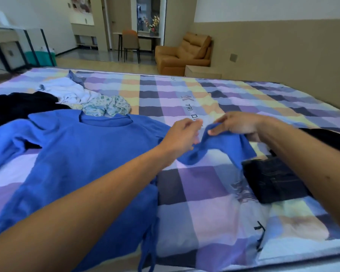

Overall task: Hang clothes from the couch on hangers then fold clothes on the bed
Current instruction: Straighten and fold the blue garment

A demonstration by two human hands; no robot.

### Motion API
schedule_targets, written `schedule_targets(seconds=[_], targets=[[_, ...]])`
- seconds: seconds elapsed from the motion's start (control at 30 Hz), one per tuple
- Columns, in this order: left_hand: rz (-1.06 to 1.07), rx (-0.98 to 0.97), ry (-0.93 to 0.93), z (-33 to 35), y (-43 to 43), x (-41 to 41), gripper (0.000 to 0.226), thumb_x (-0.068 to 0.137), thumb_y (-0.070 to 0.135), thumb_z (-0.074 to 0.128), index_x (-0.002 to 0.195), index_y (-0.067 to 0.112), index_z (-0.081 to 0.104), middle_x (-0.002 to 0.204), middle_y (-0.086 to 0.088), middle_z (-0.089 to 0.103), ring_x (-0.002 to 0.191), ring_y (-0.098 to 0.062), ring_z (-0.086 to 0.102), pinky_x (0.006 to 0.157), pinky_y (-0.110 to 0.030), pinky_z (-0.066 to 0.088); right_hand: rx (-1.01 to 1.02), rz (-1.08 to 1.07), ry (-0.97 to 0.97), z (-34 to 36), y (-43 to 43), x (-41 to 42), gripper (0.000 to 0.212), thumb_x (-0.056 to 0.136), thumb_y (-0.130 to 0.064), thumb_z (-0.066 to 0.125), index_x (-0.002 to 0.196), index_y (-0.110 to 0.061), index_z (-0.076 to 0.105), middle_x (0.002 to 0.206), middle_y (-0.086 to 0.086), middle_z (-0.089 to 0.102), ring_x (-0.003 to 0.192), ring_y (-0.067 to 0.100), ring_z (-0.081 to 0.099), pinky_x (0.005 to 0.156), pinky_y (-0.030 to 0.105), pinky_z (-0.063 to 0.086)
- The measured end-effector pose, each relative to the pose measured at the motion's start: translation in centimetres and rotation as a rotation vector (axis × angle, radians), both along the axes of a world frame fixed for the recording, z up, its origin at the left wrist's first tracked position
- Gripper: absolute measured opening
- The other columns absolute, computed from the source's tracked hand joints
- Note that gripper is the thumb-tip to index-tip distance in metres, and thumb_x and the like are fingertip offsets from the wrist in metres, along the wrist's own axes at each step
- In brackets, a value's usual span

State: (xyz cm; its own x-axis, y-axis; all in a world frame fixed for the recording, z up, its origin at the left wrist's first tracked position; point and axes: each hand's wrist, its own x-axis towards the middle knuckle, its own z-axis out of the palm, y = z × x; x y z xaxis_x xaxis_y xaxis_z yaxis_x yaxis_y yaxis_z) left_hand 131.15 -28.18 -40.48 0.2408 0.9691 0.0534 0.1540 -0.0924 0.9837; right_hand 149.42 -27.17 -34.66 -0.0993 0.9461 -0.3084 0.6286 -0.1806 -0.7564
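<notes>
Sweatshirt, blue, long-sleeved, round neck. It is spread flat on the left half of the bed, with the neckline toward the far edge and the hem at the near edge. Two drawstrings hang from the hem over the near edge. The sleeve on the left lies bunched and folded back on itself.

The other sleeve is lifted off the sheet toward the bed's middle and is held by both hands. Left hand: fingers curled, pinching the sleeve partway along. Right hand: thumb and fingers clamped on the cuff end. The cloth sags between and below the two grips.

Surroundings on the bed:
- Folded dark jeans lie toward the right, near the near edge. The hanging sleeve edge overlaps their far-left corner in view; contact cannot be told.
- A black garment lies further right, partly hidden by the right forearm.
- Toward the far-left corner is an unfolded pile: a black garment touching the sweatshirt's shoulder, a white garment and a green-patterned garment just beyond the neckline.

The sheet is checked in purple, blue, yellow and dark squares.

Beyond the far edge stand an orange armchair and a chair at a table.
</notes>
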Motion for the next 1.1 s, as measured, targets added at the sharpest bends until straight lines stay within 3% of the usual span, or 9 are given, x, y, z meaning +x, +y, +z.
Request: schedule_targets(seconds=[0.2, 0.37, 0.47, 0.57, 0.63, 0.73, 0.83, 0.93, 1.1], targets=[[-0.015, -0.118, -0.099, 7.1, 0.0, -7.6, 0.039, 0.091, 0.064, 0.058, 0.102, 0.028, 0.066, 0.104, 0.000, 0.070, 0.092, -0.019, 0.069, 0.078, -0.038, 0.061, 0.127, 0.057, 0.083, 6.9, 3.6, -11.0, 0.017, 0.102, -0.019, 0.054, 0.097, -0.004, 0.061, 0.084, 0.013, 0.075, 0.067, 0.018, 0.068, 0.059, 0.027, 0.056], [0.156, -0.116, -0.276, 7.1, 2.1, -17.9, 0.046, 0.076, 0.051, 0.078, 0.110, 0.020, 0.073, 0.103, -0.003, 0.074, 0.088, -0.018, 0.071, 0.077, -0.038, 0.061, -0.005, 0.287, 0.513, 9.0, 4.7, -20.5, 0.042, 0.106, -0.045, 0.041, 0.142, -0.022, 0.038, 0.116, 0.018, 0.067, 0.097, 0.027, 0.073, 0.087, 0.037, 0.061], [0.399, -0.139, -0.371, 3.3, 4.1, -23.4, 0.025, 0.097, 0.016, 0.059, 0.074, 0.007, 0.054, 0.058, -0.007, 0.048, 0.048, -0.015, 0.047, 0.056, -0.027, 0.054, 0.052, 0.312, 0.465, 6.7, 5.2, -24.2, 0.053, 0.106, -0.042, 0.044, 0.152, -0.019, 0.033, 0.132, 0.023, 0.060, 0.113, 0.030, 0.068, 0.098, 0.043, 0.056], [0.633, -0.400, -0.460, -2.9, 5.3, -28.8, 0.032, 0.099, 0.026, 0.052, 0.072, 0.012, 0.049, 0.063, -0.007, 0.047, 0.051, -0.017, 0.048, 0.048, -0.024, 0.049, 0.170, 0.305, 0.106, 1.9, 6.0, -25.9, 0.048, 0.105, -0.033, 0.051, 0.146, -0.008, 0.044, 0.121, 0.014, 0.062, 0.102, 0.022, 0.062, 0.084, 0.036, 0.053], [0.660, -0.523, -0.371, -5.8, 5.4, -30.9, 0.042, 0.090, 0.058, 0.056, 0.097, 0.018, 0.062, 0.089, -0.007, 0.063, 0.072, -0.022, 0.062, 0.054, -0.030, 0.056, 0.254, 0.416, -0.280, -1.5, 6.5, -25.1, 0.049, 0.104, -0.030, 0.054, 0.146, -0.007, 0.046, 0.133, 0.012, 0.060, 0.109, 0.024, 0.059, 0.089, 0.033, 0.047], [0.710, -0.487, -0.256, -6.4, 5.4, -31.9, 0.098, 0.054, 0.082, 0.074, 0.128, 0.019, 0.058, 0.120, -0.006, 0.065, 0.094, -0.027, 0.070, 0.066, -0.040, 0.061, 0.229, 0.554, -0.587, -5.8, 6.5, -24.0, 0.061, 0.104, -0.034, 0.052, 0.157, -0.013, 0.032, 0.163, 0.006, 0.032, 0.147, 0.024, 0.034, 0.116, 0.033, 0.028], [0.661, -0.232, 0.436, -5.6, 5.5, -31.0, 0.114, 0.057, 0.073, 0.083, 0.142, 0.010, 0.041, 0.134, -0.011, 0.056, 0.110, -0.033, 0.063, 0.076, -0.041, 0.057, 0.219, 0.589, -0.609, -8.2, 6.4, -23.9, 0.065, 0.104, -0.038, 0.053, 0.159, -0.016, 0.028, 0.165, 0.003, 0.026, 0.151, 0.022, 0.028, 0.120, 0.034, 0.025], [0.621, 0.030, 1.016, -5.7, 5.1, -30.5, 0.074, 0.077, 0.045, 0.078, 0.136, 0.019, 0.042, 0.133, -0.010, 0.048, 0.114, -0.037, 0.057, 0.077, -0.042, 0.046, 0.317, 0.565, -0.537, -9.2, 6.8, -24.4, 0.068, 0.101, -0.043, 0.055, 0.159, -0.021, 0.027, 0.166, -0.002, 0.023, 0.152, 0.019, 0.024, 0.123, 0.039, 0.025], [0.450, 0.147, 0.899, -7.4, 4.6, -31.8, 0.020, 0.086, 0.015, 0.053, 0.098, 0.024, 0.065, 0.112, -0.003, 0.066, 0.108, -0.030, 0.062, 0.084, -0.041, 0.051, 0.263, 0.727, -0.638, -11.9, 6.0, -26.2, 0.073, 0.101, -0.059, 0.043, 0.162, -0.032, 0.011, 0.170, -0.005, 0.001, 0.157, 0.016, -0.001, 0.127, 0.045, 0.004]])
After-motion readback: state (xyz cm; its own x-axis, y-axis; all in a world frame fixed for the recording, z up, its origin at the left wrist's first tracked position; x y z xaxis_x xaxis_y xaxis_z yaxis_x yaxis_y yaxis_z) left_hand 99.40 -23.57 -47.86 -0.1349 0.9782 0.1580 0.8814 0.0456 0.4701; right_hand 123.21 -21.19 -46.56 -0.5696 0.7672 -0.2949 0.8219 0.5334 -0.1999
